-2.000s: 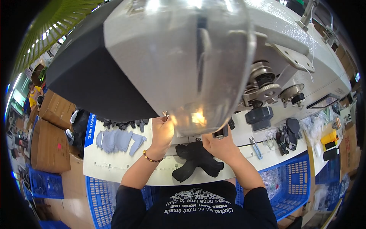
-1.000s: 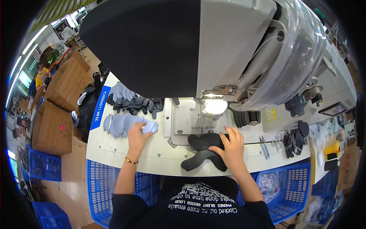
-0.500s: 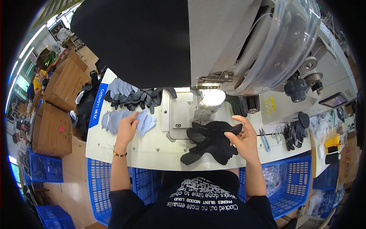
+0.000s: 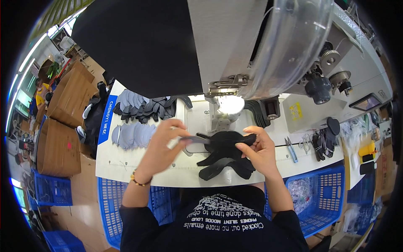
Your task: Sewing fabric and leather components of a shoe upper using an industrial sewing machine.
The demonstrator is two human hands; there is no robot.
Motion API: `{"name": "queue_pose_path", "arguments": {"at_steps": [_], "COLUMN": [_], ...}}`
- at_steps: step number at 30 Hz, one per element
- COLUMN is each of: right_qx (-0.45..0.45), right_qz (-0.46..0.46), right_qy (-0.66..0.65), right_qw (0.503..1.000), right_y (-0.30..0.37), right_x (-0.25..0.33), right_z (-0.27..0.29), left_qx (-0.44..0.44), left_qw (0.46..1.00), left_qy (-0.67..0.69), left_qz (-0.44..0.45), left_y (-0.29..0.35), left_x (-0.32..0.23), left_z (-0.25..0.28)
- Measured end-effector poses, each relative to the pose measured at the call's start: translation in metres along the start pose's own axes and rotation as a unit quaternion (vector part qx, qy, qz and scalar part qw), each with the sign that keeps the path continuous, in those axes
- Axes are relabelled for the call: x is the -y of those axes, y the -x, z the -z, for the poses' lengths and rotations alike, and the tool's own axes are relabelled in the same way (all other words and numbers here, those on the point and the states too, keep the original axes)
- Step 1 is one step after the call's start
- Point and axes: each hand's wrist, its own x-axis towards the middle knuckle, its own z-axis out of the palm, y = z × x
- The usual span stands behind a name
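Observation:
Between the fingers and thumb of my left hand is a thin grey fabric piece, slightly blurred. Its far end meets a curved black fabric piece, whose right end my right hand pinches. More black fabric pieces lie beneath, near the table's front edge. Both hands are just in front of the lit needle area of a sewing machine. A row of overlapping light grey pieces rests left of my left hand, with a pile of grey and black pieces behind it.
Blue-handled snips and scissors lie right of my right hand. Black curved pieces are stacked beside the machine. Blue crates stand below the table's front edge. Cardboard boxes and a person are at the left.
My left hand has moved right from the light grey pieces, carrying one to the black piece. My right hand has shifted slightly left and still pinches the black piece.

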Motion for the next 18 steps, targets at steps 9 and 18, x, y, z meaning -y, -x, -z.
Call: {"name": "queue_pose_path", "arguments": {"at_steps": [9, 18], "right_qx": [0.019, -0.057], "right_qz": [0.098, 0.103], "right_qy": [-0.064, -0.121], "right_qw": [0.993, 0.986], "right_y": [0.003, 0.002], "right_x": [0.004, 0.003], "right_z": [-0.014, -0.029], "left_qx": [0.025, 0.097], "left_qw": [0.991, 0.965], "left_qy": [0.117, 0.203], "left_qz": [0.06, 0.133], "left_y": [-0.013, -0.011], "left_x": [-0.042, -0.032], "left_z": [-0.027, -0.028]}}
